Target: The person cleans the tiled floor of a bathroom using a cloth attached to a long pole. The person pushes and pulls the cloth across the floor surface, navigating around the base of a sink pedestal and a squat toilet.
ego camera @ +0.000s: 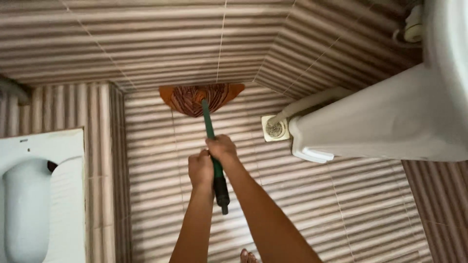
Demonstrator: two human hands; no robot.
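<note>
Both of my hands grip one broom. Its handle (208, 122) is green with a black grip end (222, 195), and its orange, fan-shaped bristle head (195, 99) is pressed on the striped floor tiles where the floor meets the far wall. My right hand (222, 148) holds the handle higher up. My left hand (200, 169) is closed around it just below and to the left. The handle runs from my hands away toward the wall.
A white squat toilet pan (39, 195) sits in a raised tiled step at the left. A square floor drain (275, 129) lies right of the broom, with a white pipe (312, 102) over it. A white pedestal basin (385, 122) fills the right side. My toes (247, 256) show at the bottom.
</note>
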